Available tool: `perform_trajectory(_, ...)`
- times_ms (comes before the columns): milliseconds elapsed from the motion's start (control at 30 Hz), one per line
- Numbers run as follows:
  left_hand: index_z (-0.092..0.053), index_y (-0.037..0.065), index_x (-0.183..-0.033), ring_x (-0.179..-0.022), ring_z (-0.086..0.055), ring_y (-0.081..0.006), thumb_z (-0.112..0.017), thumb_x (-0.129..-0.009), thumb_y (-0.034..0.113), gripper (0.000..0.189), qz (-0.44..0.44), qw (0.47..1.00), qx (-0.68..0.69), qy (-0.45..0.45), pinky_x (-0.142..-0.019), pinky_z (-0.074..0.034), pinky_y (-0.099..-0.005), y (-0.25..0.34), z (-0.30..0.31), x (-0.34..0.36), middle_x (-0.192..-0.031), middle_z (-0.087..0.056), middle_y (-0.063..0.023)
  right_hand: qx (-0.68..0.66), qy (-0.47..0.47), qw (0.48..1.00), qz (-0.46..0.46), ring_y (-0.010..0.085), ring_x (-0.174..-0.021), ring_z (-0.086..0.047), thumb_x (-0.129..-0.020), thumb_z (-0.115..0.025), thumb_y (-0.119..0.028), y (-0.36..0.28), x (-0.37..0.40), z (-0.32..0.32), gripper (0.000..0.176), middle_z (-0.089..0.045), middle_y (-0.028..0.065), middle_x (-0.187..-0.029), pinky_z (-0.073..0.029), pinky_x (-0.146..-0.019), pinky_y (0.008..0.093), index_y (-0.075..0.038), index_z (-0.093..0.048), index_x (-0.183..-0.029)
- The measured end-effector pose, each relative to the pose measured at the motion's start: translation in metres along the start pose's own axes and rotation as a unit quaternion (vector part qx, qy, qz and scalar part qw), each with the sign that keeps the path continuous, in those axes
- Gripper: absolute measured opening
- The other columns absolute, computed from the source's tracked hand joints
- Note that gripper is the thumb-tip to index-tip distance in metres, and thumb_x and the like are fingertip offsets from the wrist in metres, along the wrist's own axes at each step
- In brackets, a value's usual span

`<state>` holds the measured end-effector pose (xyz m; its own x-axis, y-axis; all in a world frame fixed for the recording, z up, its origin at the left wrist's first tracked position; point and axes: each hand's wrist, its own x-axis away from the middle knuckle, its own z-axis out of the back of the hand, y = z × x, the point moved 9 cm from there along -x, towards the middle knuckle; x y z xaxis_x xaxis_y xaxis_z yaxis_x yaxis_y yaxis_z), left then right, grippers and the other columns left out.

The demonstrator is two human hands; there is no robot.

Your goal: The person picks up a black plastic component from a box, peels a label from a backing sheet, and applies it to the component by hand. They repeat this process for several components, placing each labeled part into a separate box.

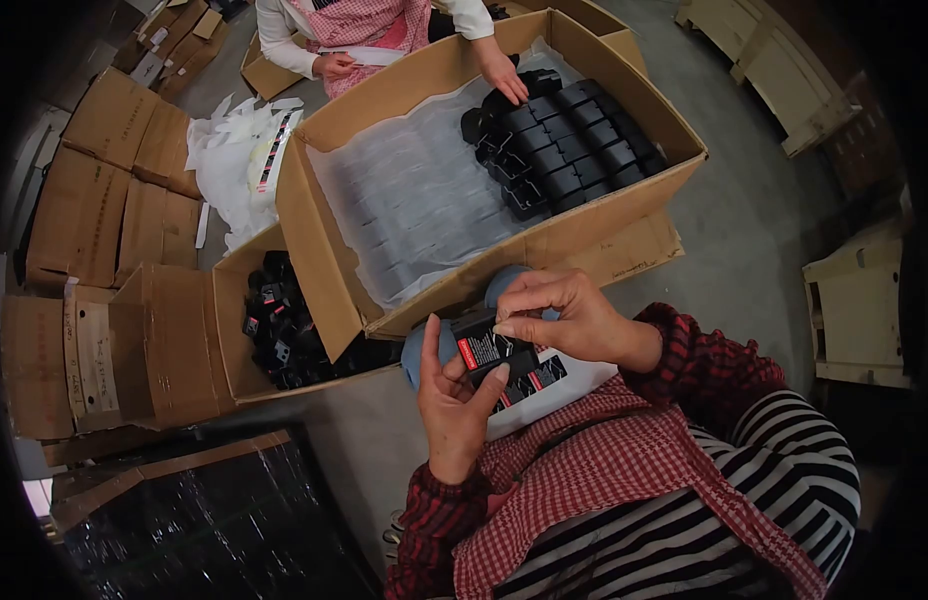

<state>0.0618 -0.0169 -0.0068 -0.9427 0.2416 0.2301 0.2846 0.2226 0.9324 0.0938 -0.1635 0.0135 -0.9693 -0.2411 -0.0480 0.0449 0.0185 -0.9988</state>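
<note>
Holding: left hand, thumb and fingers around black part.
Pinching: right hand, narrow, at part's edge; what's gripped, can't tell.
Part: between hands, near big carton.

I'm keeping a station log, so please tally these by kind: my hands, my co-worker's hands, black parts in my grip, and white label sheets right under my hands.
Your hands (left hand, right hand): 2
Co-worker's hands: 2
Held black part: 1
White label sheet: 1
Total: 6
</note>
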Motion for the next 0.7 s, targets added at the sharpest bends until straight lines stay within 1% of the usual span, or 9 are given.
perform_trajectory(33, -0.006, 0.002, -0.148, -0.101, -0.060, -0.0164, -0.064, -0.082, -0.008, 0.088, 0.000, 1.000, -0.001, 0.000, -0.091, -0.047, -0.0307, 0.0005, -0.0007, 0.0002, -0.109, -0.064, -0.0137, 0.007, 0.005, 1.000, 0.010, 0.0079, -0.070, -0.056, -0.081, -0.071, -0.008, -0.0012, 0.0000, 0.0004, 0.013, -0.061, 0.0040, -0.085, -0.045, -0.060, 0.0230, -0.003, -0.069, -0.093)
perform_trajectory(100, -0.011, 0.000, -0.147, -0.100, -0.061, -0.0158, -0.064, -0.081, -0.008, 0.085, 0.004, 1.000, -0.002, 0.012, -0.091, -0.047, -0.0306, 0.0016, -0.0006, 0.0008, -0.108, -0.066, -0.0132, 0.013, 0.010, 1.000, 0.020, 0.0075, -0.069, -0.055, -0.081, -0.071, -0.008, -0.0024, 0.0000, 0.0000, 0.012, -0.061, 0.0037, -0.084, -0.045, -0.060, 0.0231, -0.003, -0.069, -0.093)
perform_trajectory(200, -0.011, 0.000, -0.147, -0.100, -0.061, -0.0158, -0.064, -0.081, -0.008, 0.084, 0.000, 1.000, -0.001, 0.010, -0.091, -0.047, -0.0305, 0.0010, -0.0005, -0.0002, -0.108, -0.065, -0.0131, 0.003, 0.017, 0.999, 0.027, 0.0072, -0.068, -0.055, -0.081, -0.071, -0.007, -0.0024, 0.0000, 0.0005, 0.013, -0.061, 0.0037, -0.084, -0.044, -0.059, 0.0230, -0.003, -0.069, -0.093)
perform_trajectory(600, -0.012, 0.001, -0.147, -0.099, -0.062, -0.0158, -0.064, -0.081, -0.008, 0.084, 0.007, 1.000, 0.007, 0.013, -0.089, -0.049, -0.0300, -0.0012, -0.0011, -0.0002, -0.108, -0.065, -0.0132, 0.069, 0.034, 0.991, 0.106, 0.0084, -0.066, -0.056, -0.079, -0.071, -0.004, -0.0086, 0.0028, 0.0023, 0.014, -0.062, 0.0050, -0.083, -0.045, -0.058, 0.0236, -0.002, -0.069, -0.092)
perform_trajectory(633, -0.012, 0.001, -0.147, -0.099, -0.062, -0.0158, -0.064, -0.081, -0.008, 0.084, 0.006, 1.000, 0.007, 0.013, -0.089, -0.049, -0.0300, -0.0007, -0.0010, -0.0002, -0.108, -0.065, -0.0132, 0.080, 0.035, 0.991, 0.103, 0.0085, -0.065, -0.056, -0.078, -0.071, -0.005, -0.0091, 0.0031, 0.0026, 0.014, -0.062, 0.0050, -0.082, -0.045, -0.057, 0.0236, -0.002, -0.069, -0.092)
perform_trajectory(700, -0.006, 0.001, -0.148, -0.100, -0.061, -0.0161, -0.064, -0.082, -0.008, 0.088, 0.019, 1.000, 0.007, 0.003, -0.091, -0.048, -0.0299, -0.0021, -0.0022, 0.0001, -0.110, -0.064, -0.0135, 0.091, 0.035, 0.990, 0.102, 0.0085, -0.064, -0.056, -0.078, -0.071, -0.005, -0.0112, 0.0042, 0.0015, 0.013, -0.063, 0.0049, -0.081, -0.045, -0.057, 0.0235, -0.002, -0.070, -0.091)
